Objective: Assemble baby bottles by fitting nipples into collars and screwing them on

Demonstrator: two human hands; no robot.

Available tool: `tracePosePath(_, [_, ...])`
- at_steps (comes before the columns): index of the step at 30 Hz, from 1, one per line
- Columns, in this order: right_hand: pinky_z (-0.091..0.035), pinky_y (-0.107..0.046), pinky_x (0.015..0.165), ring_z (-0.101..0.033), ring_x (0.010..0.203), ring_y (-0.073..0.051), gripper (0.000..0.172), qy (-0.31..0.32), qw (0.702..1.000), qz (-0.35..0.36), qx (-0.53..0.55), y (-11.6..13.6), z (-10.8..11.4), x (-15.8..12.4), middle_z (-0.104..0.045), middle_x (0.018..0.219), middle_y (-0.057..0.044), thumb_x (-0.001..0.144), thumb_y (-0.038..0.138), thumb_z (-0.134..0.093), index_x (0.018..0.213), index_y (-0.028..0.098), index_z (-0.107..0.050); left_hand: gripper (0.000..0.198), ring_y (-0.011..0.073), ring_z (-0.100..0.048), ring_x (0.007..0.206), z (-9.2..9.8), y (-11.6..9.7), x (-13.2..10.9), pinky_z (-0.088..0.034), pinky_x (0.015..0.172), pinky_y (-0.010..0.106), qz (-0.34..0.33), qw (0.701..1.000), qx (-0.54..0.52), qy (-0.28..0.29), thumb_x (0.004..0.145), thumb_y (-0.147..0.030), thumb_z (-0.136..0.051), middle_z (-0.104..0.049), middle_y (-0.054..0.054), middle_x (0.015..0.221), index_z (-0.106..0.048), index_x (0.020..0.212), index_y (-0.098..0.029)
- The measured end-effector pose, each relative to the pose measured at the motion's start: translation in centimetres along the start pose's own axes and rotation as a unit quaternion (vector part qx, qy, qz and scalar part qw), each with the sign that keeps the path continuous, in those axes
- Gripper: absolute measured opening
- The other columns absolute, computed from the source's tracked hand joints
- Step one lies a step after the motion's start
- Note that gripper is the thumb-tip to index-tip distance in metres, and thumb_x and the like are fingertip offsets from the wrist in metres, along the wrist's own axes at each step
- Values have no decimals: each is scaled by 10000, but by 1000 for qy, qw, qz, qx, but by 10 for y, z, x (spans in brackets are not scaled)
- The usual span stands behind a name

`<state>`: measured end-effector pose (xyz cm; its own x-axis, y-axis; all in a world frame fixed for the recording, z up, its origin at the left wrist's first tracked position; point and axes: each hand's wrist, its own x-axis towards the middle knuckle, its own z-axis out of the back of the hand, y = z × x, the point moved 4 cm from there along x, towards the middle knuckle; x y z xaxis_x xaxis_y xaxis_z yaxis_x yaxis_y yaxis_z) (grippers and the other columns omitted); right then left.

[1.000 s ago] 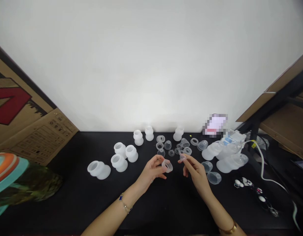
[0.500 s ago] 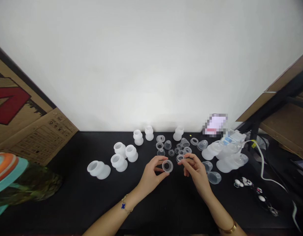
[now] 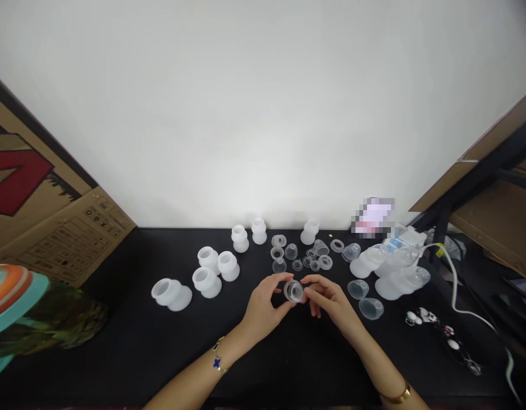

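Observation:
My left hand pinches a clear screw ring by its edge, thumb below and fingers above. The thumb and fingertips of my right hand grip a smaller clear round piece, probably a bottle nipple, against that ring. The two pieces overlap, and their exact fit is too small to tell. Just beyond my hands lie several loose clear rings and a nipple. Clear domed caps rest to the right of my right hand.
White bottle bodies stand at the left and along the wall. Capped bottles, a white cable and a beaded strand occupy the right. A lidded jar and cardboard box are at far left.
My right hand has moved left, bringing its small clear piece from among the loose parts to the ring in my left hand. The left hand stays nearly in place.

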<state>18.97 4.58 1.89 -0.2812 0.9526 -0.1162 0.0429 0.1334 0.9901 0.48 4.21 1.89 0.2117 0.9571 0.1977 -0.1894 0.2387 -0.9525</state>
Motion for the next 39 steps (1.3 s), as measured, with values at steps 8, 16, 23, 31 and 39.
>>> tracePosePath(8, [-400,-215,432,-542,479,-106,366,-47,999,17,-13,-4,7,1,-680,707,-7,850,490,-705,1051,188,-655,390,271,-637,1114,1,-5,0,-566,857,378,-8,1000,26,13,792,-253,-769,-683,55,1204,-651,1163,-263])
tracePosePath(16, [-408,-215,422,-547,498,-104,368,-61,998,27,-11,-8,11,4,-680,818,-30,880,526,-657,1060,205,-656,401,259,-638,1137,3,-7,2,-576,853,358,39,999,-31,16,815,-316,-760,-687,54,1205,-634,1192,-257])
tracePosePath(23, [-407,-222,435,-546,517,-108,361,-57,998,25,-32,-7,9,3,-683,841,-40,885,511,-656,1066,199,-661,362,244,-656,1108,5,-4,6,-574,776,301,63,995,-72,9,852,-339,-728,-698,62,1177,-618,1183,-242])
tracePosePath(31, [-420,-225,448,-549,532,-103,360,-65,995,34,-71,-2,7,0,-673,898,-46,855,490,-700,1072,204,-681,458,227,-662,1092,2,-8,-3,-589,839,348,-97,987,131,-19,864,-236,-714,-691,44,1212,-541,1285,-280])
tracePosePath(39, [-434,-235,478,-554,554,-119,333,-74,990,48,-109,-1,7,-2,-676,807,-21,815,470,-746,1018,210,-701,397,224,-654,1128,-3,-14,-8,-565,964,372,-218,941,256,-26,923,-239,-641,-701,57,1209,-533,1305,-250])
